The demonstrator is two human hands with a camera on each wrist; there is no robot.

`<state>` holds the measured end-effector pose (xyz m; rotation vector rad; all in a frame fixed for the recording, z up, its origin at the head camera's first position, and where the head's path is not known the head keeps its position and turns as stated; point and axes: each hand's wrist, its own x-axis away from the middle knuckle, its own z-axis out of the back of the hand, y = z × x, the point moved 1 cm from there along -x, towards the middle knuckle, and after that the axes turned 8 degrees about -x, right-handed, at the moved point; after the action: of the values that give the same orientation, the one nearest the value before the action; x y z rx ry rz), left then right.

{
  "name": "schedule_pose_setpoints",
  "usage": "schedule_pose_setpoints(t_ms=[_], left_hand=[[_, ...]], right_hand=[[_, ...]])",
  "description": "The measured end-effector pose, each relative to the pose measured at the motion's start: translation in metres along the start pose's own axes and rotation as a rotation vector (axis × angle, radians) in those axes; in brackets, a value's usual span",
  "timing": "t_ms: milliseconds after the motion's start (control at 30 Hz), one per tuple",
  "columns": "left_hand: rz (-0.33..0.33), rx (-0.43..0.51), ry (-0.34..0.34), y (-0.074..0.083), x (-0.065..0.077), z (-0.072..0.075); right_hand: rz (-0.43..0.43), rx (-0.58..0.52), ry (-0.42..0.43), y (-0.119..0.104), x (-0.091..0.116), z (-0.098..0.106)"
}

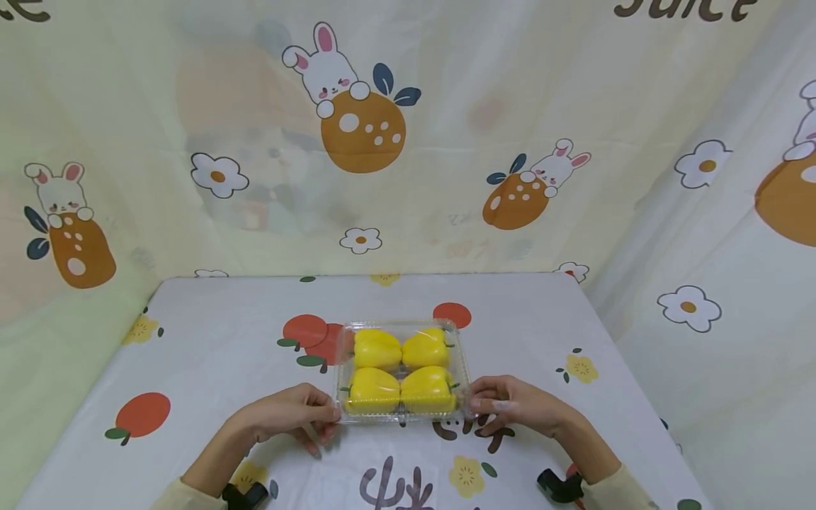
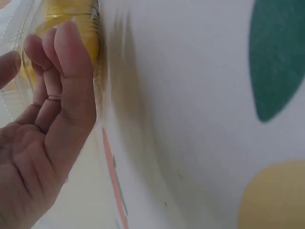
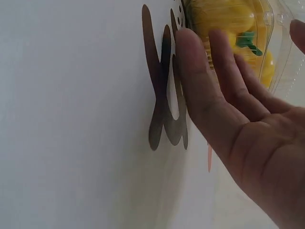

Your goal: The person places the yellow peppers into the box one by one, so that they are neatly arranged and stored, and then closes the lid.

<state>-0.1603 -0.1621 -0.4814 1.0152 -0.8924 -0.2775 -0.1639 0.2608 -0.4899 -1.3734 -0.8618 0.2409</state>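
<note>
A clear plastic clamshell box (image 1: 401, 419) holds several yellow bell peppers (image 1: 428, 388) with small green stems, set in two rows. My left hand (image 1: 295, 414) grips the box's near left corner, thumb along the rim and the other fingers bent below it. At the near right corner my right hand (image 1: 519, 405) holds the box in the same way, thumb at the rim. In the left wrist view the fingers (image 2: 76, 71) overlap the box's side. The right wrist view has the fingers (image 3: 195, 62) close against the box wall, a green stem (image 3: 248, 43) behind them.
A white tablecloth (image 1: 217, 340) printed with fruit, flowers and dark lettering covers the table. Behind it hangs a cream curtain (image 1: 440, 198) with rabbit prints, and another curtain (image 1: 714, 368) closes off the right side. Black wrist devices (image 1: 561, 486) sit at both sleeves.
</note>
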Motion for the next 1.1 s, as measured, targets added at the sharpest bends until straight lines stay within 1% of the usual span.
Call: schedule_pose_setpoints(t_ms=[167, 300, 533, 733, 1100], left_hand=[[-0.023, 0.033, -0.002, 0.0006, 0.0021, -0.0012], [-0.046, 0.063, -0.015, 0.0013, 0.0035, -0.002], [-0.058, 0.088, -0.03, 0.0004, 0.0031, -0.0021], [-0.086, 0.089, -0.016, -0.0005, 0.0027, -0.0024], [-0.049, 0.057, 0.024, -0.0014, -0.0004, -0.0017]], right_hand=[[-0.013, 0.017, -0.041, 0.0023, -0.0014, -0.0008], [-0.014, 0.024, -0.036, 0.003, -0.0032, -0.0023], [0.02, 0.03, -0.053, 0.003, -0.0027, -0.0024], [0.037, 0.043, -0.072, 0.0014, -0.0028, -0.003], [0.041, 0.037, -0.084, 0.0016, -0.0032, -0.0037]])
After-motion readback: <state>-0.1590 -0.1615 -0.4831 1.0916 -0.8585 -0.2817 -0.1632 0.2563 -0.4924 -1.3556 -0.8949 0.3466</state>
